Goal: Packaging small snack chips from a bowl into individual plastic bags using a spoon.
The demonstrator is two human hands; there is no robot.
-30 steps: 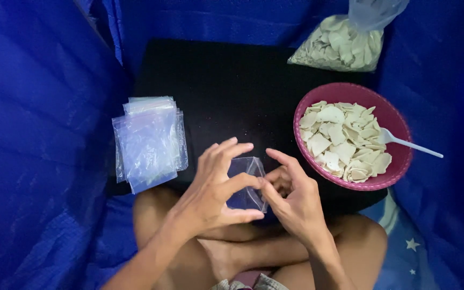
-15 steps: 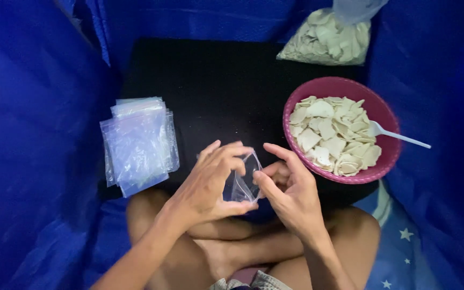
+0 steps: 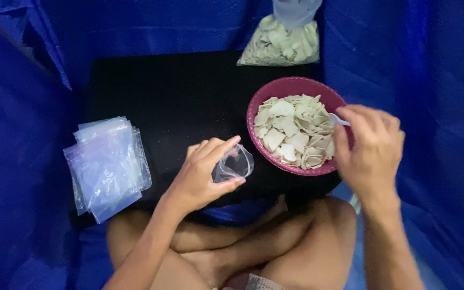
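- right hand (image 3: 369, 144) has left the small clear bag (image 3: 233, 164) and now grips the white plastic spoon (image 3: 338, 120) in the pink bowl (image 3: 296, 86) of chips
- left hand (image 3: 206, 172) pinches the bag open over the black desk (image 3: 173, 96)

Bare left hand (image 3: 200, 174) and right hand (image 3: 369, 147), sleeveless forearms, bare crossed legs (patterned shorts).

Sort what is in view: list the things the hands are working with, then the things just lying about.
In use:
left hand holding the small clear bag open
right hand on the white plastic fork
pink bowl of pale chips

Lying about:
stack of clear bags
big bag of chips
black board
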